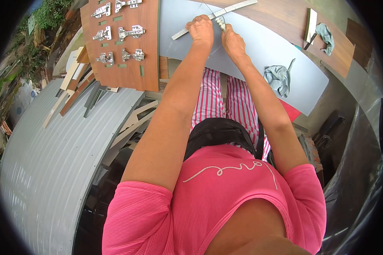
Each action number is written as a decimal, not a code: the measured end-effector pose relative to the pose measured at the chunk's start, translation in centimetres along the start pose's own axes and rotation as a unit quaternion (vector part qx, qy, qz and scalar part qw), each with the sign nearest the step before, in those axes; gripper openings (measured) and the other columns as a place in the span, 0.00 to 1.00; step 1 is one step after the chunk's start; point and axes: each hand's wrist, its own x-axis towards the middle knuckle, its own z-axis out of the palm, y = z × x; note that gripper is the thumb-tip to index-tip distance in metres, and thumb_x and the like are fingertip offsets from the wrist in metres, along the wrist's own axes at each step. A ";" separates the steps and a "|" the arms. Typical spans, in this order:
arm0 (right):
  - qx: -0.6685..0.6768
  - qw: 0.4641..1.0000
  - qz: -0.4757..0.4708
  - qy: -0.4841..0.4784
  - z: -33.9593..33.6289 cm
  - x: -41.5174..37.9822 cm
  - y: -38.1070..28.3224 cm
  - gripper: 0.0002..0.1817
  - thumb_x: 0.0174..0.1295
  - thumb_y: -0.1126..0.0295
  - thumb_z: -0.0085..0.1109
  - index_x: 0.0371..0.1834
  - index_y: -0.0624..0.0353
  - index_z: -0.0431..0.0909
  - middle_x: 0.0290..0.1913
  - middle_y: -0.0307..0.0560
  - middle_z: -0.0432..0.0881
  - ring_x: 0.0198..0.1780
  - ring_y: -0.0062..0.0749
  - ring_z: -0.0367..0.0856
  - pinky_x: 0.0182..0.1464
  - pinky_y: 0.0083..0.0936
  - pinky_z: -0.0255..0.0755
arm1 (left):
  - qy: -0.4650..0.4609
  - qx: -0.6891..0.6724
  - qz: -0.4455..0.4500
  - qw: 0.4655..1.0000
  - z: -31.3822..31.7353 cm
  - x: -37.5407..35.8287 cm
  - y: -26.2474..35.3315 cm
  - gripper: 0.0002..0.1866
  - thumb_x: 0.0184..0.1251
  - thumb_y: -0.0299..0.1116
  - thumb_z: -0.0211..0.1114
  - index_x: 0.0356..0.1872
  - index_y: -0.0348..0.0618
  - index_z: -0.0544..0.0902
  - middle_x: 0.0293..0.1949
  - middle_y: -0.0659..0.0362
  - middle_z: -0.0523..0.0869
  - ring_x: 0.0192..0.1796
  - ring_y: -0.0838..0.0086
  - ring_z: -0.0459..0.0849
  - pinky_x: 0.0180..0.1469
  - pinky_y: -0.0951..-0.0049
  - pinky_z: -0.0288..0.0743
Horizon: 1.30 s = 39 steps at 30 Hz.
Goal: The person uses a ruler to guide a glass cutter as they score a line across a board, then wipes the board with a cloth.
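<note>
A pale, narrow strip (238, 6) lies slantwise across the grey-blue board. My left hand (201, 30) presses on this strip with its fingers bent together. Just right of it, my right hand (233, 42) is closed around a tool whose whitish, mottled part (220, 23) shows beside the strip. The rest of that tool is hidden by the fingers. Beneath both hands is the grey-blue board (251, 53). A crumpled grey-green cloth (278, 78) rests on the board to the right of my right forearm.
Several metal hinges (133, 31) sit on a brown slotted wood panel (87, 25) at the left. At the upper right, a second cloth (325, 38) and a light strip (310, 25) lie on a brown board (342, 51). Corrugated sheet (64, 140) and wood offcuts (78, 80) are at the left.
</note>
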 end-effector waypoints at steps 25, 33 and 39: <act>-0.012 1.000 -0.015 0.014 -0.1 1.0 -0.7 0.12 0.65 0.65 0.48 0.47 0.59 0.66 0.32 0.66 0.81 0.37 0.63 0.80 0.41 0.52 0.72 | -0.055 -0.034 0.001 0.998 0.5 0.5 0.1 0.21 0.49 0.33 0.66 0.45 0.34 0.78 0.38 0.49 0.83 0.36 0.58 0.83 0.37 0.58 0.77; -0.016 0.998 0.055 -0.032 0.3 -5.6 4.1 0.12 0.65 0.66 0.47 0.48 0.58 0.65 0.31 0.64 0.81 0.36 0.62 0.80 0.39 0.51 0.72 | -0.010 0.026 -0.016 0.999 -0.9 0.0 0.2 0.11 0.52 0.30 0.65 0.36 0.40 0.79 0.34 0.56 0.84 0.36 0.65 0.86 0.35 0.68 0.79; -0.020 1.000 -0.015 0.001 -0.5 1.1 -0.8 0.12 0.65 0.66 0.47 0.48 0.58 0.64 0.31 0.64 0.81 0.36 0.62 0.80 0.40 0.51 0.72 | -0.008 0.002 -0.014 1.000 -0.4 0.3 0.1 0.09 0.52 0.28 0.64 0.35 0.40 0.79 0.34 0.56 0.84 0.35 0.65 0.86 0.34 0.67 0.79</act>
